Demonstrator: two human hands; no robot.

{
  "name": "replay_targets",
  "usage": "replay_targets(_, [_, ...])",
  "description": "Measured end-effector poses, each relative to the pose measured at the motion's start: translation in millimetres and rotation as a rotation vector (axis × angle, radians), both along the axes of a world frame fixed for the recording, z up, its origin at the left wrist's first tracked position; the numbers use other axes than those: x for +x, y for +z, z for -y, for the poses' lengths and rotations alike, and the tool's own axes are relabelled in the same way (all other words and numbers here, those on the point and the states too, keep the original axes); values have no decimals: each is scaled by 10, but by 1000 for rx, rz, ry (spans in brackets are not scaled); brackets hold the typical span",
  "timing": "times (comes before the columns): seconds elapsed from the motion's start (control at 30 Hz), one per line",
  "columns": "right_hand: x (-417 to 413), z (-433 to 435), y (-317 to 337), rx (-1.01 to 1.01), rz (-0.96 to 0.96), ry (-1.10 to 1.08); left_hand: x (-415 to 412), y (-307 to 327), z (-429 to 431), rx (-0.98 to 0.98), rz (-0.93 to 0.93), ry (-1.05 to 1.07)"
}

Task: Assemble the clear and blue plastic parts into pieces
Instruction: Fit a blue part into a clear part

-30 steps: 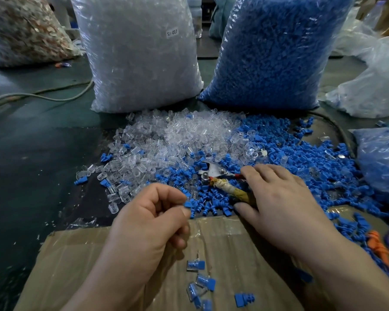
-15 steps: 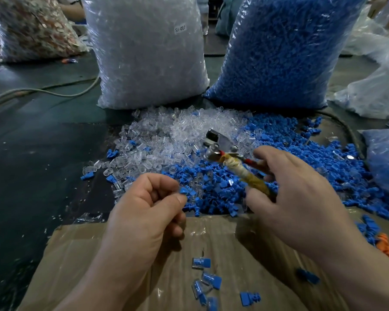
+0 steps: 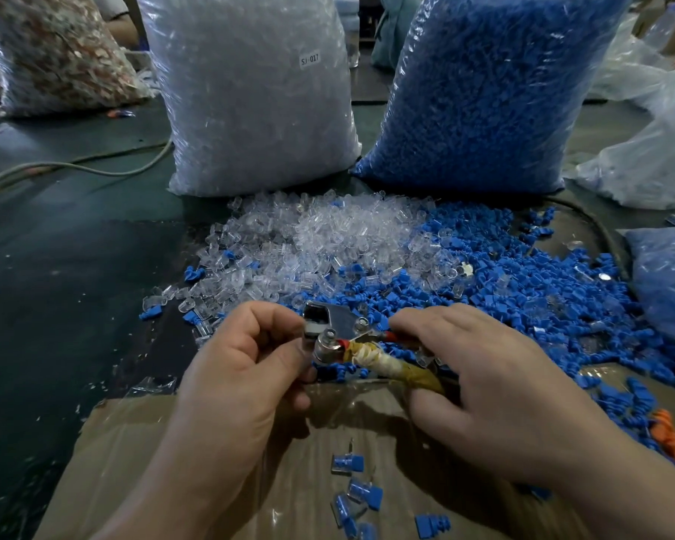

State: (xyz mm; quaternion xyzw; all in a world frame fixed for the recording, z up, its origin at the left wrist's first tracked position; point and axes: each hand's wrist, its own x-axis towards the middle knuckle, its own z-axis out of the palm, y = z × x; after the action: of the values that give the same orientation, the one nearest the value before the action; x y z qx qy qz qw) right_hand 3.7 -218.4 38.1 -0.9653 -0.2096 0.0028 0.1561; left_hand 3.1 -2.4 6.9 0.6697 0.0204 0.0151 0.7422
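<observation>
Silver metal pliers [image 3: 340, 337], tape-wrapped handles: our right hand [image 3: 495, 387] grips them, our left hand [image 3: 246, 368] curls at the head, hold unclear. One clear-parts plastic sack [image 3: 250, 91], one blue-parts plastic sack [image 3: 484, 91], five small blue pieces [image 3: 365, 493] on brown cardboard [image 3: 211, 481].

- The view comes from a camera worn on the person's head, above the near edge of the work surface.
- It faces forward and down toward the far side, and its wide-angle lens bends lines at the frame's edges.
- Closest beneath the lens are the left hand [image 3: 242, 368] and right hand [image 3: 495, 383], meeting at a hand tool [image 3: 340, 337] over a cardboard sheet [image 3: 133, 461]. The forearms run out of the bottom edge.
- The loose parts pile [image 3: 523, 286] lies just beyond the hands, mid-frame.
- Farthest stand a clear bag [image 3: 250, 91] on the left and a blue bag [image 3: 484, 91] on the right, their tops cut by the upper edge.
</observation>
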Motion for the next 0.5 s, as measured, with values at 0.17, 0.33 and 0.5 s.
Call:
replay_targets(0.17, [7, 47, 5, 1, -7, 15, 0, -5, 14, -5, 31, -24])
replay_targets(0.33, [23, 48, 3, -4, -4, 27, 0, 2, -5, -8, 27, -42])
replay_targets(0.5, [14, 35, 26, 5, -1, 40, 14, -3, -17, -29, 26, -59])
